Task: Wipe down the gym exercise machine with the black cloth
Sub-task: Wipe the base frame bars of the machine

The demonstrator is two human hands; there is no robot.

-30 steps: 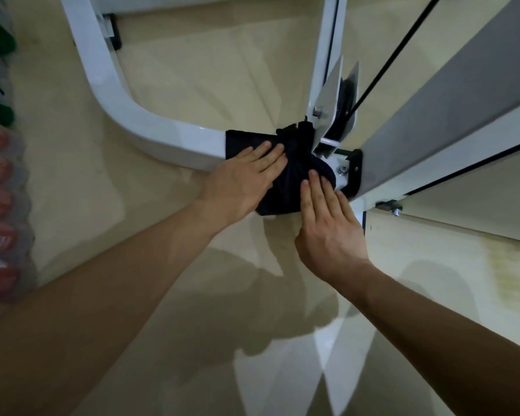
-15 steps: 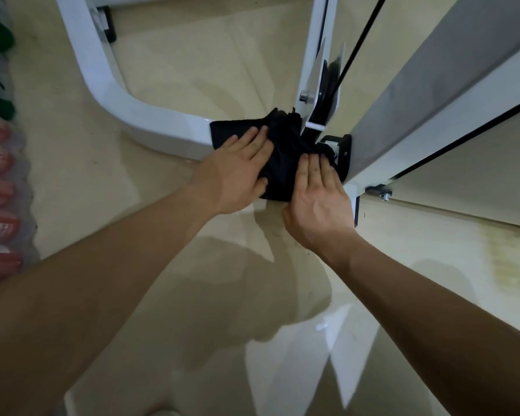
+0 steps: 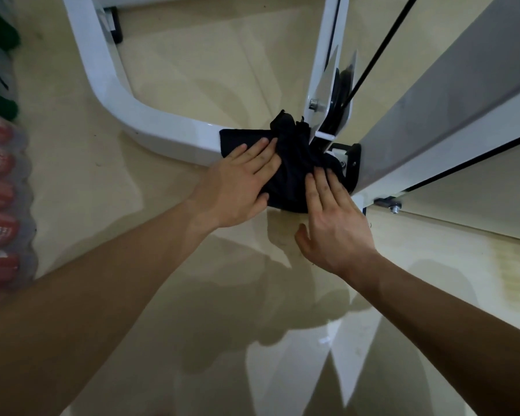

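Pressing the cloth under our flat left hand and flat right hand, we see the bar run left; the left hand is nearer.

Just the one cam here, strapped to my head, wide-angle, pointing forward and steeply down at the floor and the machine's white frame, pretty close up.

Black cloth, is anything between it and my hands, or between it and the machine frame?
Nothing visible. The left hand and right hand both press flat on the black cloth, which lies directly against the white frame beside the pulley bracket.
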